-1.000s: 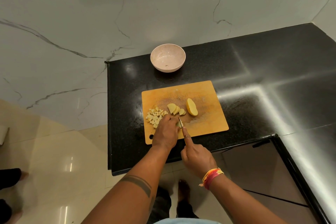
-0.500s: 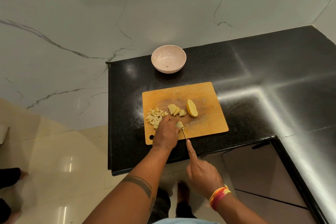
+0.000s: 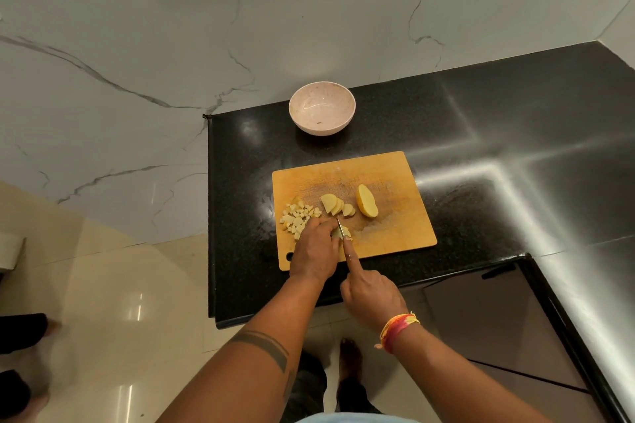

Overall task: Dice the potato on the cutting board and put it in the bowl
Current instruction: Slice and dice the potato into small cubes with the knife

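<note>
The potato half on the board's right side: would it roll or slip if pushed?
The potato half looks elongated and rounded, so it might rock rather than roll. Its cut surface seems moist, so it probably slides easily on the cutting board.

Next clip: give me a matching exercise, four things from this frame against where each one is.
Things:
1. bowl
2. diced pieces
3. potato half
4. knife

Places:
A. right of the slices, on the board
B. on the counter beyond the board
C. in the right hand
D. left part of the board

Pairs: 1-B, 2-D, 3-A, 4-C
</note>
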